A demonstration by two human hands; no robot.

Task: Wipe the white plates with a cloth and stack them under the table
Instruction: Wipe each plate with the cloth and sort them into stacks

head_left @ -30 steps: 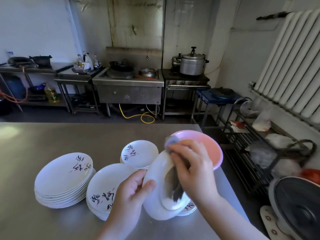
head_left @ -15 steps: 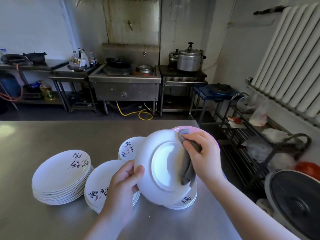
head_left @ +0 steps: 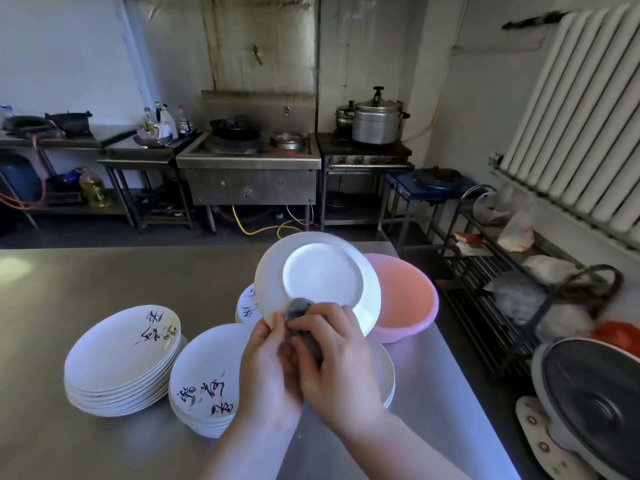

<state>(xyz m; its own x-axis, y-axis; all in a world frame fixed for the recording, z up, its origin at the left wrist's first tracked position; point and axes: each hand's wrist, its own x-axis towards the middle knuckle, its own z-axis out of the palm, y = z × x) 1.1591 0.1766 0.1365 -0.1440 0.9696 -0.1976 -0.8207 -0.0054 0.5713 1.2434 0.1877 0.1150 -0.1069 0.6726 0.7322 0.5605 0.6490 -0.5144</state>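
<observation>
The left hand (head_left: 266,368) grips the lower rim of a white plate (head_left: 318,278) held tilted above the desk (head_left: 86,278), underside showing; the right hand (head_left: 332,355) pinches a grey cloth (head_left: 299,308) against that rim. Stacked plates (head_left: 121,358) sit on the desk beside a pink bowl (head_left: 405,299).

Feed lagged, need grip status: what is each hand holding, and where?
Left hand grips the white plate at its lower rim, underside facing the camera. Right hand presses a grey cloth there.

L hand (head_left: 266,370) fingers curled, R hand (head_left: 334,358) clenched, touching, forearms converging
</observation>
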